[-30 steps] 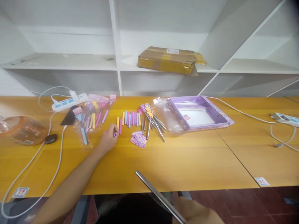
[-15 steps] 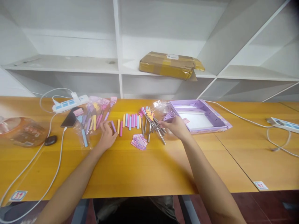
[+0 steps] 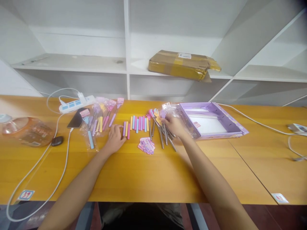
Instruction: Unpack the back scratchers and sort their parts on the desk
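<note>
My left hand (image 3: 115,139) has its curled fingers and thumb at a purple tube (image 3: 124,128), which stands beside a yellow tube (image 3: 126,130) and a pink one. In my right hand (image 3: 174,124) is a metal rod with a purple hand-shaped head (image 3: 163,114), pinched near the head. Under and beside it lie several metal rods (image 3: 172,144) with pink, blue and yellow hand-shaped heads. A row of pastel tubes (image 3: 139,124) lies between my hands, with a small pile of printed cards (image 3: 146,145) in front.
An open purple box (image 3: 217,134) and clear wrappers (image 3: 171,108) lie right. Left are bagged sticks (image 3: 90,137), a phone (image 3: 76,118), a power strip (image 3: 76,104), cables, a black object (image 3: 57,141) and an orange container (image 3: 28,131). A taped carton (image 3: 178,65) rests on the shelf.
My left hand has brought the purple tube right, against the yellow and pink tubes. My right hand has moved the purple-headed rod left, over the other heads. The view has shifted slightly.
</note>
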Action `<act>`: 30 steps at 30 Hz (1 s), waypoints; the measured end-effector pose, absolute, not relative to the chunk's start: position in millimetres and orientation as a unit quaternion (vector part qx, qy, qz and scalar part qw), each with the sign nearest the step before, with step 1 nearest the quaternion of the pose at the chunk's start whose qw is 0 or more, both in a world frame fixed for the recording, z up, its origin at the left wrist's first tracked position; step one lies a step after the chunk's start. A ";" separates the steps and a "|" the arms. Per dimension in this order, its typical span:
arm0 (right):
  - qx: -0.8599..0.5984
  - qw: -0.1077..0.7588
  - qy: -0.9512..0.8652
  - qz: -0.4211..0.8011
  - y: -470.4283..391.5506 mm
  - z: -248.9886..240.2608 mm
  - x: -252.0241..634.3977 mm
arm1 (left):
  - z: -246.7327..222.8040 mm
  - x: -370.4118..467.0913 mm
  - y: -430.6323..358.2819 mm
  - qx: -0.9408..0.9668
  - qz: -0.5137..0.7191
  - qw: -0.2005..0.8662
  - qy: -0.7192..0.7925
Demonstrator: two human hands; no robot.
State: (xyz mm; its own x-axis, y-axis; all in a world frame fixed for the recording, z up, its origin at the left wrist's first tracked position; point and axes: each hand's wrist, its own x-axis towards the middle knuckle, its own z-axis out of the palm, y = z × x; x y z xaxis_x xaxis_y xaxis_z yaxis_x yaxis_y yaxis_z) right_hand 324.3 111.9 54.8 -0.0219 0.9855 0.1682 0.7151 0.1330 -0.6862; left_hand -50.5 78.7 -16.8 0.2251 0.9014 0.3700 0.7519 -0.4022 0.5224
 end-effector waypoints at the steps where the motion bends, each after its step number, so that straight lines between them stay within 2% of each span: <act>1: -0.628 0.321 -0.677 0.211 112.5 51.0 322.0 | -17.1 -50.5 79.1 0.773 0.321 0.116 0.534; 10: -0.632 0.417 -0.633 0.159 90.5 58.8 338.4 | -19.5 -52.0 82.8 0.772 0.325 0.112 0.534; 16: -0.605 0.422 -0.650 0.184 38.3 41.9 346.4 | -14.1 -50.8 80.5 0.773 0.325 0.106 0.534; 20: -0.573 0.454 -0.664 0.159 19.3 27.5 345.4 | 7.9 -62.9 81.4 0.758 0.342 0.039 0.553; 24: -0.514 0.478 -0.701 0.128 12.6 25.6 343.9 | 26.9 -78.2 81.3 0.721 0.265 -0.009 0.641; 30: -0.453 0.452 -0.760 0.115 8.4 26.2 339.7 | 25.0 -67.3 74.3 0.685 0.127 -0.053 0.715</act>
